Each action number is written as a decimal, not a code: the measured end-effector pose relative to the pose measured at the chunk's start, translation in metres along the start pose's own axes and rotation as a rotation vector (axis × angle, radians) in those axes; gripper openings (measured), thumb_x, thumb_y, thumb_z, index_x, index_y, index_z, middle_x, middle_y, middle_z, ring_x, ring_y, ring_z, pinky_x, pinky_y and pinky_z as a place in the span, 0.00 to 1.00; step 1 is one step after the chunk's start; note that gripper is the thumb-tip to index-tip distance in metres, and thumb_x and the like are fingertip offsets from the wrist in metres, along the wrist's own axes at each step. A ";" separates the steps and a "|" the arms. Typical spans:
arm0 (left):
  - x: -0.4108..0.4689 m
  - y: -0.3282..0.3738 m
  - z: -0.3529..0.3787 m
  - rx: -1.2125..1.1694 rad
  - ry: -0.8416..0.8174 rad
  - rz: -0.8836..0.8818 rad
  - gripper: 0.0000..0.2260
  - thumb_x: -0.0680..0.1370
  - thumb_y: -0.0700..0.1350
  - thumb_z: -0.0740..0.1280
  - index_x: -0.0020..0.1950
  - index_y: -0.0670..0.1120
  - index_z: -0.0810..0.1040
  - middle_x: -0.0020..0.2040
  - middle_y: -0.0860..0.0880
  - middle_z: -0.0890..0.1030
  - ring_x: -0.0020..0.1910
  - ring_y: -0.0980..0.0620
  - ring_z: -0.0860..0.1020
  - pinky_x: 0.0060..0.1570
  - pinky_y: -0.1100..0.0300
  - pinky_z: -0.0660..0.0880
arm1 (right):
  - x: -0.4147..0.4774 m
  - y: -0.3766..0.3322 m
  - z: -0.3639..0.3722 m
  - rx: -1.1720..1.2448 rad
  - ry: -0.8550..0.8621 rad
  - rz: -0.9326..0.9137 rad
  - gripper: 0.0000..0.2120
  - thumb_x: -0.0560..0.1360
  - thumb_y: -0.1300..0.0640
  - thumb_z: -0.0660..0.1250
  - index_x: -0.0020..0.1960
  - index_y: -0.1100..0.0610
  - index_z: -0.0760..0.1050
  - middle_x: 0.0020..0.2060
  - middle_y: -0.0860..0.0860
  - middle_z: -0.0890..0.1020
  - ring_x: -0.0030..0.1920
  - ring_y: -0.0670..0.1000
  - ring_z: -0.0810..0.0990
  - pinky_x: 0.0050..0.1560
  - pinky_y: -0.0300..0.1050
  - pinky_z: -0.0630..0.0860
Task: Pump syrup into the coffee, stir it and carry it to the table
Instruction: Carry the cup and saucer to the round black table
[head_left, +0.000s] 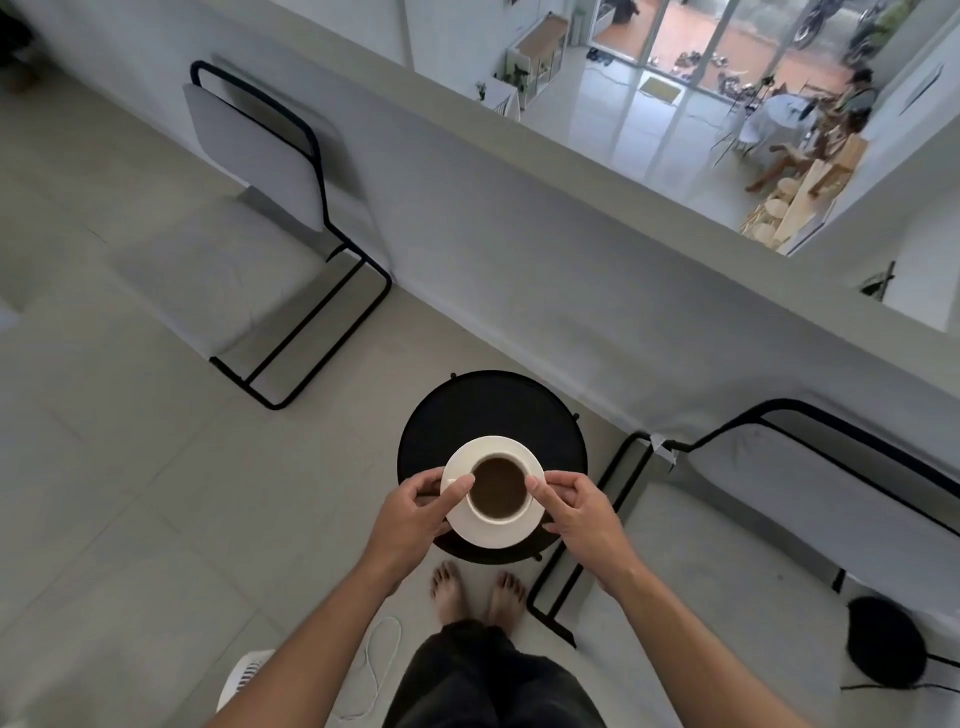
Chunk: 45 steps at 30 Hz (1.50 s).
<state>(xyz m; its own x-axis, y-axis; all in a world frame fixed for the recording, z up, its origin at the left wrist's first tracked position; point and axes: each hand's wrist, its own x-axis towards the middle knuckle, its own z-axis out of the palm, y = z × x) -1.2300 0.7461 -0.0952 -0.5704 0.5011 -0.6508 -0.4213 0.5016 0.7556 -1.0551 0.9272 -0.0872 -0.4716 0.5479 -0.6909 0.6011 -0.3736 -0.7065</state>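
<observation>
This is looking like an upper seating level of a café or a café-like home, opening over a ground floor. Two cushioned chairs with black tube frames are standing on the pale tiled floor, one chair (270, 218) at ten o'clock and another chair (810, 499) at four o'clock, flanking a small round black side table (493, 405) at the centre. A low white half wall (571, 249) is running diagonally from eleven to three o'clock. Beyond it, at one o'clock, the lower floor is showing glass doors (691, 41), a shelf unit (535, 52) with plants, shoes by the entrance, and parked motorbikes (815, 21) outside.
</observation>
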 end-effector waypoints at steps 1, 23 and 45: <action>0.012 -0.003 -0.001 0.001 0.002 -0.009 0.40 0.65 0.75 0.83 0.70 0.54 0.86 0.58 0.51 0.91 0.60 0.51 0.90 0.63 0.45 0.89 | 0.010 0.002 0.002 -0.006 -0.002 0.009 0.27 0.79 0.35 0.78 0.69 0.50 0.80 0.61 0.45 0.91 0.61 0.43 0.89 0.68 0.56 0.87; 0.245 -0.136 0.019 0.046 -0.027 -0.128 0.31 0.71 0.68 0.84 0.69 0.55 0.87 0.65 0.53 0.86 0.63 0.52 0.88 0.63 0.47 0.89 | 0.245 0.122 0.033 -0.037 -0.043 0.080 0.06 0.83 0.43 0.77 0.58 0.37 0.82 0.62 0.44 0.89 0.55 0.37 0.90 0.57 0.42 0.86; 0.291 -0.176 0.029 0.159 -0.023 -0.097 0.08 0.81 0.63 0.77 0.56 0.63 0.90 0.57 0.62 0.86 0.59 0.54 0.89 0.69 0.46 0.85 | 0.305 0.189 0.061 -0.175 0.028 0.013 0.22 0.79 0.28 0.71 0.65 0.39 0.87 0.65 0.48 0.87 0.56 0.44 0.91 0.62 0.54 0.89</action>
<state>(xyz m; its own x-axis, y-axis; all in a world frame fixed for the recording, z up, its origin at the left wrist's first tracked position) -1.3012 0.8244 -0.4196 -0.5156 0.4596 -0.7232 -0.3558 0.6530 0.6686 -1.1243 0.9780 -0.4408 -0.4463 0.5658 -0.6933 0.7114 -0.2457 -0.6584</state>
